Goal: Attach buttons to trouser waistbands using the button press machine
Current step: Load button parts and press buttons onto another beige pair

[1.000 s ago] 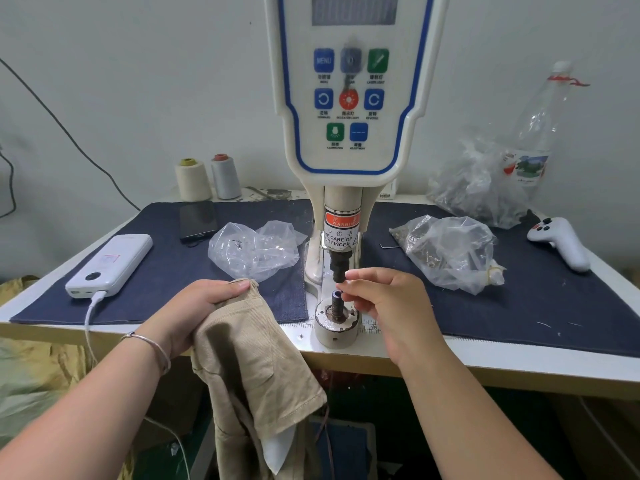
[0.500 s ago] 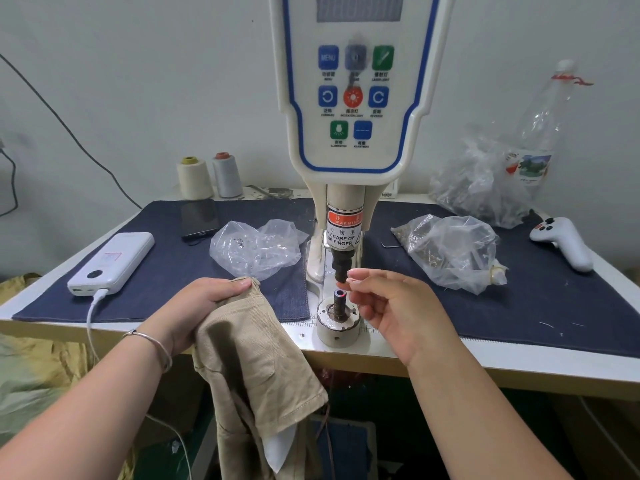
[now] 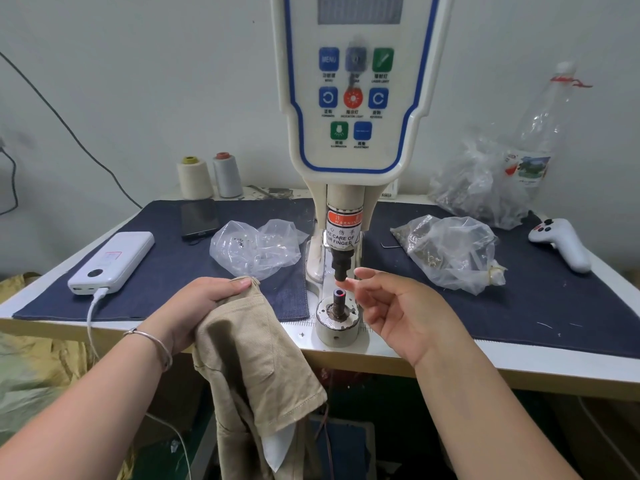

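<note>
The button press machine (image 3: 353, 109) stands at the table's middle, its black upper punch (image 3: 341, 266) hanging over the lower die (image 3: 338, 296), which glows red at its tip on a round metal base (image 3: 337, 329). My left hand (image 3: 197, 303) grips the waistband of tan trousers (image 3: 256, 362) just left of the die; the rest of the cloth hangs over the table edge. My right hand (image 3: 391, 306) hovers right of the die, palm turned up, fingers loosely spread and holding nothing that I can see.
Clear plastic bags lie left (image 3: 252, 249) and right (image 3: 450, 251) of the machine, another bag (image 3: 481, 188) and a bottle (image 3: 543, 133) behind. A white power bank (image 3: 112, 259), a phone (image 3: 199, 218), two thread cones (image 3: 209, 176) and a white controller (image 3: 561, 244) sit on the dark mat (image 3: 540, 306).
My right hand has drawn back from the lower die and turned palm up, fingers opening. The die's tip now shows uncovered. My left hand and the trousers stay put.
</note>
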### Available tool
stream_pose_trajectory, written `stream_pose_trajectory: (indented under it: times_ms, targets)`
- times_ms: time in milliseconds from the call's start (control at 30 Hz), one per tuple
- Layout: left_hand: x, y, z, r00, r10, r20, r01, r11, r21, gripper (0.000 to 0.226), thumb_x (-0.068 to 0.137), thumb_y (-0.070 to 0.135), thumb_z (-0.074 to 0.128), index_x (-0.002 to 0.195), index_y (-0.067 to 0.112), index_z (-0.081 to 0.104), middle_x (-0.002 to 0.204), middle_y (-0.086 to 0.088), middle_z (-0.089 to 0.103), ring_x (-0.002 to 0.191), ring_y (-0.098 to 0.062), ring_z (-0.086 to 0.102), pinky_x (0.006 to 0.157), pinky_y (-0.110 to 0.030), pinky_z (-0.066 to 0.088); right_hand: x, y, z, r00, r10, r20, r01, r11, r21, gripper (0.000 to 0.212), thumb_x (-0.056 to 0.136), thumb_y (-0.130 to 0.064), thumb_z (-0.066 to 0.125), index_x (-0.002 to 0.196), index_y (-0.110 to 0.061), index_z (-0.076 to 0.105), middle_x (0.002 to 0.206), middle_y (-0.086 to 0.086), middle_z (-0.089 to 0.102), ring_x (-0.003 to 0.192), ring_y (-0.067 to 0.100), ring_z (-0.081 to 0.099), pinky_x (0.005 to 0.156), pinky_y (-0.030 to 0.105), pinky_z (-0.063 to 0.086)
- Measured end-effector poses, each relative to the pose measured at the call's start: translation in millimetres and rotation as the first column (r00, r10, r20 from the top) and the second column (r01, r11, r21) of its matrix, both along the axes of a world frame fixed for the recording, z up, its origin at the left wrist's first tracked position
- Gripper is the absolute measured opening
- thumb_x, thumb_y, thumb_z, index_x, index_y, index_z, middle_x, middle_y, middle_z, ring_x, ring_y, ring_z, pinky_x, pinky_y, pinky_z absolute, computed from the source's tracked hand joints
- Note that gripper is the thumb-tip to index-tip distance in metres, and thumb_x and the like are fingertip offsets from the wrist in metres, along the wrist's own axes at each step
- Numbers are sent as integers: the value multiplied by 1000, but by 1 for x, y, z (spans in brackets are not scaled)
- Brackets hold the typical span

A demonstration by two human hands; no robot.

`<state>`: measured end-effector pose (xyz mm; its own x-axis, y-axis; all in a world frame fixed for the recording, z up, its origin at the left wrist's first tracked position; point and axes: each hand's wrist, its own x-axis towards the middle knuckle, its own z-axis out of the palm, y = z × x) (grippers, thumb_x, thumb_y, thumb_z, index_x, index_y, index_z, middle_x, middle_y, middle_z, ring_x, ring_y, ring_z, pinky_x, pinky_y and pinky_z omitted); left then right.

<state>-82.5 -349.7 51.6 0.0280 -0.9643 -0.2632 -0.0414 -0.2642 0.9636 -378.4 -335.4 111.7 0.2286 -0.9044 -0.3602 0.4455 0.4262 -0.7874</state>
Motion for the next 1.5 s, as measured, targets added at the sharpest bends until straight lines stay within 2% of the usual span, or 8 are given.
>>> stream_pose_trajectory:
  times_ms: [433,600,833,1100,1200,1333,1500]
  targets:
    - [-3,3,5,1000,-9,-4,9,1000,15,33,72,42,76,82,11,80,83,-13,74,73,-22,70,72,-32,53,6,5,-2,998,-62,6,62,998,-6,13,82,5,61,90,-3,67,90,19,74,50,8,63,39,16,43]
    - [-3,4,4,1000,12,-21,-12,1000,2,49,72,41,77,99,0,77,94,-18,73,83,-25,69,80,-35,53,7,9,-7,996,-90,-18,89,996,-26,14,81,3,65,94,-3,69,92,16,75,51,8,64,41,16,44]
    - [-5,4,5,1000,14,-11,-14,1000,3,37,72,40,75,88,6,79,88,-16,73,76,-22,70,70,-30,55,5,12,-8,994,-90,-66,82,990,-112,14,82,0,67,95,-5,72,94,14,75,57,10,65,48,18,48]
    - [-4,3,4,1000,26,-7,-26,1000,12,43,73,41,75,98,5,79,97,-16,75,83,-23,72,76,-33,54,9,19,-8,992,-86,90,91,995,-50,18,81,2,64,97,-2,70,99,18,74,53,10,61,45,17,46]
    - [-4,3,4,1000,24,-8,-24,1000,13,42,73,41,75,96,6,79,93,-15,75,80,-21,72,74,-32,54,10,20,-9,993,-104,48,108,991,-80,19,83,1,64,100,-4,68,97,15,75,51,8,59,45,17,46]
    - [-4,2,4,1000,15,-10,-15,1000,3,39,74,40,73,97,10,81,96,-13,76,83,-20,73,78,-33,53,7,16,-7,993,-120,16,121,987,-106,23,81,5,61,101,-6,64,96,18,74,48,10,55,42,17,42]
    - [-2,1,1,1000,1,-13,-1,1000,-7,41,72,41,74,96,8,80,95,-15,76,80,-20,73,68,-29,56,6,24,-1,993,-99,64,105,990,-95,23,82,-1,59,104,-5,63,98,18,74,50,12,57,44,19,43]
